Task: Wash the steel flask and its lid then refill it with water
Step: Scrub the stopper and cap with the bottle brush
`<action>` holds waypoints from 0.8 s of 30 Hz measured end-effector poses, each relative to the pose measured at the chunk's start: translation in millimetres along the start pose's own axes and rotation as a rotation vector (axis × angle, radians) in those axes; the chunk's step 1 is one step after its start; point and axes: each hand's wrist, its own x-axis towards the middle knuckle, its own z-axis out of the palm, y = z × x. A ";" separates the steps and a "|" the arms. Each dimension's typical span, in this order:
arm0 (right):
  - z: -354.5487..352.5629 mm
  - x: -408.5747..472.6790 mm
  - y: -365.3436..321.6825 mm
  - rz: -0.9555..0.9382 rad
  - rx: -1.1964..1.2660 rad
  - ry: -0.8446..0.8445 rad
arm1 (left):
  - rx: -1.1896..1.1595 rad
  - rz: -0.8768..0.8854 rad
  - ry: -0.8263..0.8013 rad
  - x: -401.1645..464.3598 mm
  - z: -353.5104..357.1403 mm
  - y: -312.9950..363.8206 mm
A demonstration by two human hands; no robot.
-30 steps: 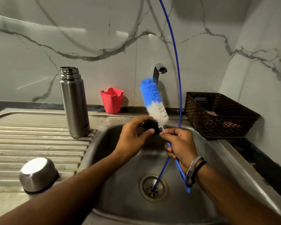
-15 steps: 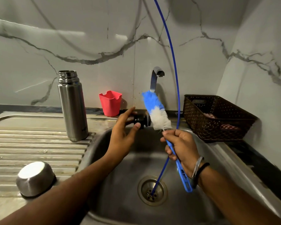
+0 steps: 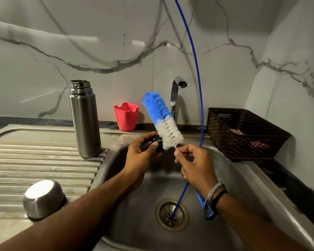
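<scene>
At the lower left of the frame, a steel cap [image 3: 43, 198] lay mouth-down on the ribbed drainboard [image 3: 16, 160] of the worktop, a position that would let it drain and keep it out of the basin.

Further right, the steel flask [image 3: 85, 120] stood upright and uncapped at the drainboard's right edge, just beside the sink [image 3: 252, 178]. Its open mouth faced up, presumably ready for brushing or refilling. A red plastic cup [image 3: 126, 116] stood behind it against the marble wall.

Left of the frame's centre, the left hand [image 3: 143, 156] held the small black lid [image 3: 158, 144] over the basin. The fingers [image 3: 147, 139] were curled round it and the thumb pressed on its near face, which turned the lid toward the brush. Holding it above the sink would let any drips fall into the basin.

The bottle brush [image 3: 161, 118] rose up and to the left, with its white bristles touching the lid and its blue tip clear of it. The right hand [image 3: 196, 165] pinched the wire stem just below the bristles. This short grip probably gave closer control for scrubbing a small part. The blue handle [image 3: 204, 209] projected below the wrist.

The tap [image 3: 177, 91] stood behind the brush, and no water could be seen running from it. A thin blue hose [image 3: 198, 78] curved down from the top of the frame into the drain [image 3: 171, 214]. At the right, a brown woven basket [image 3: 243, 134] rested on the worktop.

The lid scrub appeared to be in progress; the refill was not yet done.
</scene>
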 end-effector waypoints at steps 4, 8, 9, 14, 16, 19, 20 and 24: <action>-3.0 7.7 1.8 -0.036 -0.048 0.118 | -0.045 -0.112 -0.036 -2.1 9.7 -3.1; -17.1 6.6 2.7 -0.081 -0.043 0.108 | -0.219 -0.236 0.212 7.5 7.6 1.1; -20.0 5.0 3.1 -0.103 -0.046 0.094 | -0.242 -0.239 0.245 11.9 2.2 2.7; -19.2 7.5 6.8 0.083 0.197 0.029 | -0.241 -0.240 0.209 21.4 -16.6 15.9; -17.2 8.4 7.7 0.190 0.270 -0.011 | -0.240 -0.223 0.137 20.0 -17.0 20.4; -17.7 9.5 10.5 0.149 0.230 0.008 | -0.197 -0.214 0.060 17.2 -15.8 22.8; -17.9 10.6 10.7 0.118 0.222 0.018 | -0.160 -0.203 0.054 16.7 -15.6 21.9; -17.2 8.3 9.0 0.035 0.160 -0.035 | -0.018 -0.154 0.097 16.2 -16.6 18.0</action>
